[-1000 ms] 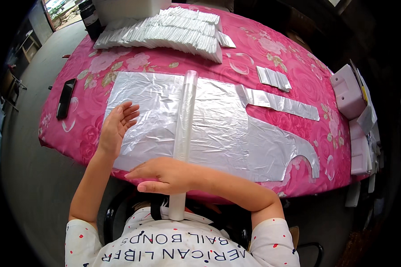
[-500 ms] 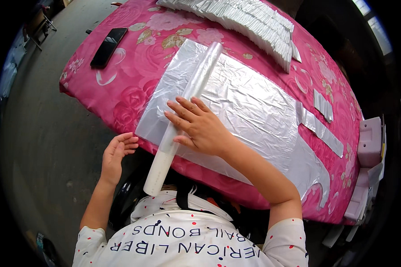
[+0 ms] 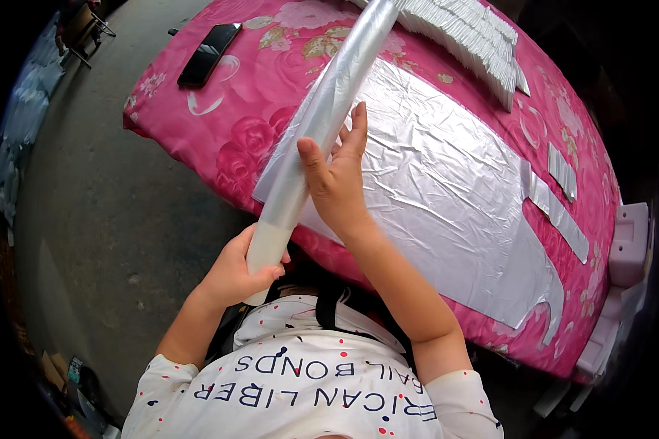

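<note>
Roll (image 3: 322,121) higher, tablecloth (image 3: 216,139) pink, floor (image 3: 117,190) grey

Far ends of plastic roll (image 3: 334,102) and folded stack (image 3: 463,33) beyond upper edge.

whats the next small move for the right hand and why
Probably close the right hand around the plastic roll: it looks open at the roll's middle, while the left hand grips only the near end, leaving the long far part jutting out.
</note>
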Tool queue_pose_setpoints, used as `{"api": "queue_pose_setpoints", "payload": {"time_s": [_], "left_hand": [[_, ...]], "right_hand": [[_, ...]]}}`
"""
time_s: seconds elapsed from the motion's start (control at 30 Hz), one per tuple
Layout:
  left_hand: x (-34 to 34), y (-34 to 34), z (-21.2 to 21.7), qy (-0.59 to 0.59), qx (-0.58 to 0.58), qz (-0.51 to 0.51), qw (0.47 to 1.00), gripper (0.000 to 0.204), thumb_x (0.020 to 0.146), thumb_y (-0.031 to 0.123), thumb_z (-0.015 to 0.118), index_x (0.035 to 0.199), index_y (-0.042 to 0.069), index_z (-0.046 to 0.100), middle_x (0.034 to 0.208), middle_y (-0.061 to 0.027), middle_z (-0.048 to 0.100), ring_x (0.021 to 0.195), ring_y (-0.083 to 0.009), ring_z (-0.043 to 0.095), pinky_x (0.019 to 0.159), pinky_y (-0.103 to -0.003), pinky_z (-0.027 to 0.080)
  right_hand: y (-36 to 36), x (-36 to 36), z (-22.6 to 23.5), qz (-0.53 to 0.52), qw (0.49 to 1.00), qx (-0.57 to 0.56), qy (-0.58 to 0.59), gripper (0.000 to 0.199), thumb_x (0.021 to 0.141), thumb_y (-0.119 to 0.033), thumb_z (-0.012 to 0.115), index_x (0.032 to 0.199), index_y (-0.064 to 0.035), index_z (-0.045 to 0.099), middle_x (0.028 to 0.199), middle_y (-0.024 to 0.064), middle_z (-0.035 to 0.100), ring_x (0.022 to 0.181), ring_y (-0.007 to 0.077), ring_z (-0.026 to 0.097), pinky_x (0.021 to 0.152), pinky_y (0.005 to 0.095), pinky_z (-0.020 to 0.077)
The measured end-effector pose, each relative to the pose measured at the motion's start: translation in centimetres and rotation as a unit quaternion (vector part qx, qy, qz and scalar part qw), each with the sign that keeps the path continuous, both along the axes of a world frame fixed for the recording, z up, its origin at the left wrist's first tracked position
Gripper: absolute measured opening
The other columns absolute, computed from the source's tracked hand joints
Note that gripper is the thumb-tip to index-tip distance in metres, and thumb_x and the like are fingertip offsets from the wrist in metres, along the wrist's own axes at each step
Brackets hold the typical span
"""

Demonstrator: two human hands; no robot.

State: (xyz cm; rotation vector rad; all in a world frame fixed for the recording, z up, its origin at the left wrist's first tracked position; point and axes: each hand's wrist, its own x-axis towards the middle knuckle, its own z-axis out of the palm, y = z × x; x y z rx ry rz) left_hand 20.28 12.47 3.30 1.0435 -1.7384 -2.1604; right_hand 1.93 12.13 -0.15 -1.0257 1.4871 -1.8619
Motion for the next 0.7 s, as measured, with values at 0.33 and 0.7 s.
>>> {"api": "queue_pose_setpoints", "payload": {"time_s": [0.33, 0.7], "left_hand": [[-2.6, 2.1, 0.2, 0.193, 0.137, -0.018, 0.972, 0.056, 0.073, 0.025, 0.071, 0.116, 0.000, 0.046, 0.088, -0.0065, 0.055, 0.072, -0.0110, 0.054, 0.067, -0.026, 0.047], [-4.0, 2.8, 1.2, 0.219, 0.313, -0.110, 0.918, 0.071, 0.064, 0.033, 0.078, 0.119, 0.001, 0.047, 0.088, -0.0070, 0.056, 0.078, -0.0129, 0.056, 0.069, -0.025, 0.047]], "right_hand": [[6.2, -4.5, 2.1, 0.220, 0.929, 0.030, -0.295, 0.055, 0.070, -0.017, 0.079, 0.115, -0.0016, 0.051, 0.076, -0.0025, 0.057, 0.062, 0.0047, 0.050, 0.054, 0.0191, 0.0388], [8.7, -5.1, 2.0, 0.278, 0.912, 0.014, -0.303, 0.036, 0.069, -0.018, 0.080, 0.096, -0.0025, 0.063, 0.084, 0.0009, 0.063, 0.068, 0.0041, 0.052, 0.055, 0.0191, 0.0386]]}}
